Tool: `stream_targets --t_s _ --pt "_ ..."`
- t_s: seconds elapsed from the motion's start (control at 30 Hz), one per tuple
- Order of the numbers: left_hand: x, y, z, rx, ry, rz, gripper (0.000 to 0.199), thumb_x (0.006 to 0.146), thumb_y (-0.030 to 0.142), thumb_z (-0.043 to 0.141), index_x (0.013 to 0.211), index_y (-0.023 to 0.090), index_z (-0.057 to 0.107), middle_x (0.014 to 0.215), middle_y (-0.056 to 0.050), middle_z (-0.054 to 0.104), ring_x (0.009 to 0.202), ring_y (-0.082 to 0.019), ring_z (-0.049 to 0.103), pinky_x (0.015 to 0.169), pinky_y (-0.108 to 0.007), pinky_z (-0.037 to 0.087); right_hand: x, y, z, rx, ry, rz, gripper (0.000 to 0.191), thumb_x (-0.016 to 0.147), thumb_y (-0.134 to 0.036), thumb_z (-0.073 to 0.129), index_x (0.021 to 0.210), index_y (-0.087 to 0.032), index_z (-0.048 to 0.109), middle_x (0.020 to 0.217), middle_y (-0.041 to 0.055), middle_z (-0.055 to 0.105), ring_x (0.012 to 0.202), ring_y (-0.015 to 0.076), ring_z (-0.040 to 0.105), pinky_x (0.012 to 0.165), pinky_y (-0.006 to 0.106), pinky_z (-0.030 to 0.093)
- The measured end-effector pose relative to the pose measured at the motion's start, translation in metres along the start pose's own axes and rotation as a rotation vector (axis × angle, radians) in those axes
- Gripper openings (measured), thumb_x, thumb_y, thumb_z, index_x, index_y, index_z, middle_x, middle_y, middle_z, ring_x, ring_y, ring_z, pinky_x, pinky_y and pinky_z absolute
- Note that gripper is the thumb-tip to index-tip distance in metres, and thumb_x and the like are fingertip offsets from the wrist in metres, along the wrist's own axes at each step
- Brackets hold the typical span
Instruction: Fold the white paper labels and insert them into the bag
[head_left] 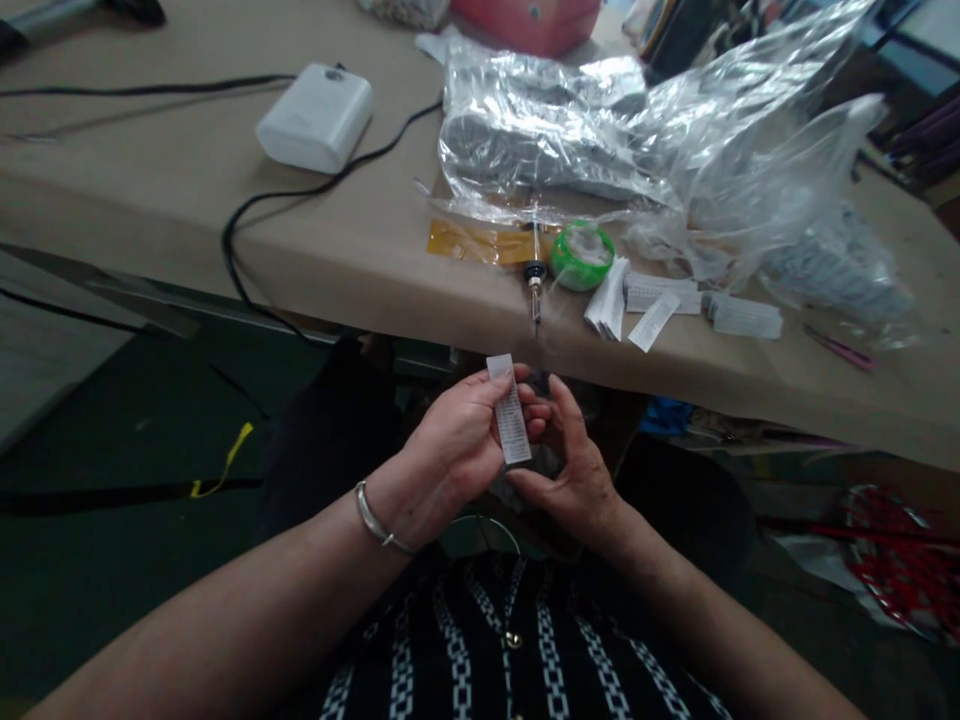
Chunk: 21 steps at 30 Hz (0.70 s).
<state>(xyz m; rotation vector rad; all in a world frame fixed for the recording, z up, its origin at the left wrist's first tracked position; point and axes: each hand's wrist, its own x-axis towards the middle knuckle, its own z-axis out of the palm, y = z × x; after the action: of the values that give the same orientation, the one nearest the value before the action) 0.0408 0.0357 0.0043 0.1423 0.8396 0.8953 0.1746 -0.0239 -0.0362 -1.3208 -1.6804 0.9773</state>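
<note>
So yeah, from where I'm standing the left hand [457, 430] has a printed white label strip [514, 425] pinched under its thumb, fingers bent behind it. Right hand [583, 485] is just beside that strip, thumb and index spread wide, can't tell if its other fingers touch anything. Past the fingertips, on the table [390, 275], sit a metal-tipped tool [535, 276], a green round tub [570, 277] and folded label strips [609, 300].

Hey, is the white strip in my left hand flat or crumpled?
Flat: the white strip in your left hand shows straight edges and a smooth printed face. Whether it's doubled over, I cannot tell.
</note>
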Motion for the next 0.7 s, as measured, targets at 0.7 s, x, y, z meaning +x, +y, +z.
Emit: stream_targets --t_s 0.7 --pt "-0.015 -0.012 0.005 0.200 -0.122 0.072 0.014 0.087 0.025 0.053 0.086 0.012 0.060 0.062 0.001 0.053 0.052 -0.008 0.051 0.051 -0.018 0.042 0.016 -0.015 -0.016 0.357 0.062 0.117 0.043 0.081 -0.032 0.063 0.122 -0.026 0.048 0.112 0.0049 0.063 0.094 0.0174 0.064 0.082 0.031 0.055"
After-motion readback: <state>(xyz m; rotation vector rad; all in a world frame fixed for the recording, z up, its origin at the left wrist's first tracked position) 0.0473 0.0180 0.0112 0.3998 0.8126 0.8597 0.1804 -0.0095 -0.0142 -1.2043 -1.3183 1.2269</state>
